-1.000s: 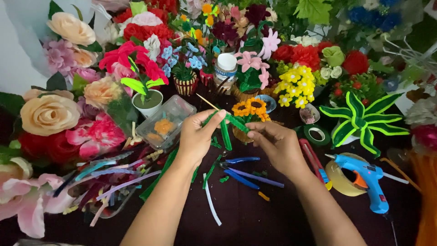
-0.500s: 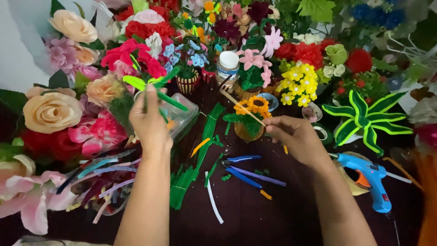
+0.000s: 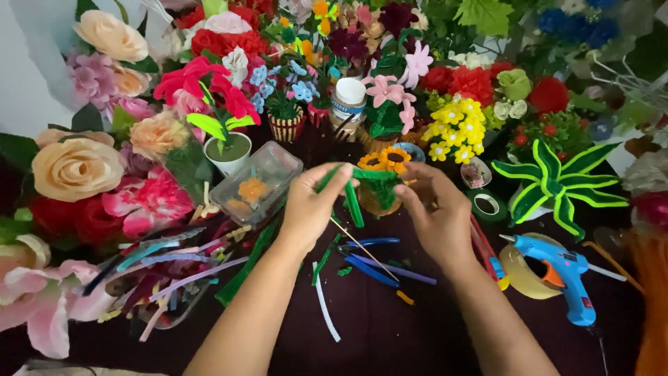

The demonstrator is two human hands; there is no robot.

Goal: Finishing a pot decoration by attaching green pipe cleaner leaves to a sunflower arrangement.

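Your left hand and right hand both pinch the green pipe cleaner taut, stick dangling, ready for wrapping.

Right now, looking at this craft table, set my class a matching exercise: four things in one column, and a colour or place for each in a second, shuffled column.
Things:
1. glue gun
2. pipe cleaner held between both hands
3. clear box
4. roll of tape

Descriptions:
A. green
B. blue with an orange trigger
C. left of the left hand, orange pieces inside
D. tan, lying under the glue gun

Pairs: 1-B, 2-A, 3-C, 4-D
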